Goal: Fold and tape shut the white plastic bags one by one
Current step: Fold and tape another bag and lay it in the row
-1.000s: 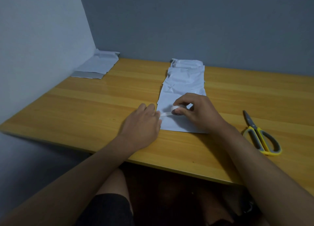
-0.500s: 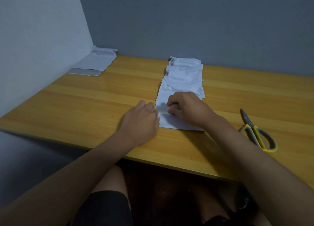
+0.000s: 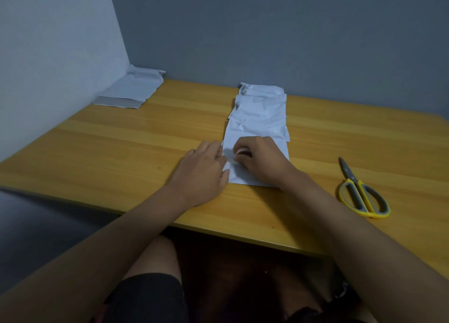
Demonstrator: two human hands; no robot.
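On the wooden table (image 3: 121,152), the nearest white plastic bag (image 3: 239,177) lies flat under both hands. My left hand (image 3: 204,169) rests at its left edge, fingertips pressing down on it. My right hand (image 3: 264,162) lies on the bag with its fingers curled round a small white tape roll (image 3: 241,151), close against the left fingertips. Any tape strip between the hands is hidden. Behind them a row of overlapping folded white bags (image 3: 260,111) runs toward the back wall.
Yellow-and-grey scissors (image 3: 362,196) lie closed on the table to the right of my right arm. A pile of flat white bags (image 3: 131,89) sits in the back left corner against the walls. My knees show below the table's front edge.
My right hand moved left with the tape roll until it met the left fingertips, so the tape strip stretched between the hands no longer shows. The left hand stayed put.
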